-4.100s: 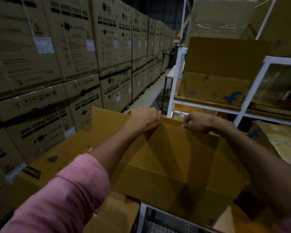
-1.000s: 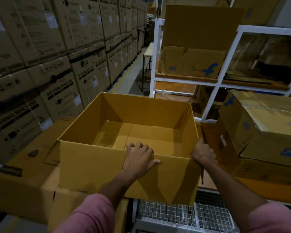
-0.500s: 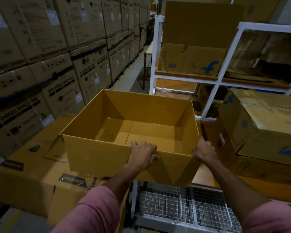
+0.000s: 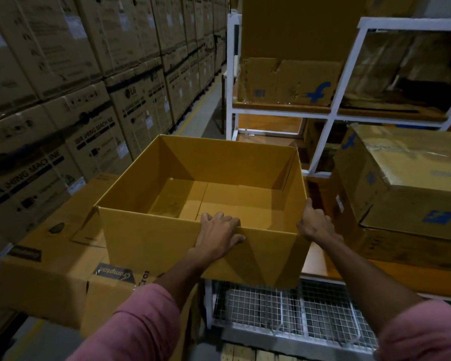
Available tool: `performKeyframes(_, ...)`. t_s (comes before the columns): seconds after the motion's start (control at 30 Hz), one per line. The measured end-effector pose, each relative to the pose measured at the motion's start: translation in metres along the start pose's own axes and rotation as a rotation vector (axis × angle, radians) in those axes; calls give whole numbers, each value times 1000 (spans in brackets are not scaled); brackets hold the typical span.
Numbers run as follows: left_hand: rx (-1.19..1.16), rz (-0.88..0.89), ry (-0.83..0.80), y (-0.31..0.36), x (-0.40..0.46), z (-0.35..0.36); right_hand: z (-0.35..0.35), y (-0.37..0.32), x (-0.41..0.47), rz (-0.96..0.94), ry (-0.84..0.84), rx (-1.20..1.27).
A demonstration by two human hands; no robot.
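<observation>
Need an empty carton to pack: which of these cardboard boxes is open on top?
The plain box that the left hand and right hand grip; the washing-machine cartons and taped carton are closed.

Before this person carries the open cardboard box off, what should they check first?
1. Grip of the left hand on the near rim: ok.
2. Grip of the right hand at the near right corner: ok.
3. The open box is empty inside: ok.
4. Its bottom flaps lie closed: ok; taped underneath: cannot tell.
5. Room on the right, where a wrapped carton stands close: not ok.
</observation>
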State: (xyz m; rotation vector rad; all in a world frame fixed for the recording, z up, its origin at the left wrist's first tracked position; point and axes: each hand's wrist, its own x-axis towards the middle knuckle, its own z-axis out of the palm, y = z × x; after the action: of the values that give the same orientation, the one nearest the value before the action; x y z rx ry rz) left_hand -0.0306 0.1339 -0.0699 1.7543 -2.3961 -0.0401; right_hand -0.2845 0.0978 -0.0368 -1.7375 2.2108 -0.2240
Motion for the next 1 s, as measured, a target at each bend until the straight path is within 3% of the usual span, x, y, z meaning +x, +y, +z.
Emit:
performKeyframes(0.13, -13, -56, -13, 10, 1, 2, 2, 9, 4, -34, -26, 6)
performKeyframes(0.33, 13, -47, 105, 66, 27, -7, -7, 29, -1, -171, 56, 6)
performKeyframes(0.6, -64, 22, 195, 166, 76, -37, -61, 63, -9, -470, 347, 81)
performKeyframes(1.0, -188, 229, 147, 265, 195, -64, -155, 143, 63, -291, 522, 5)
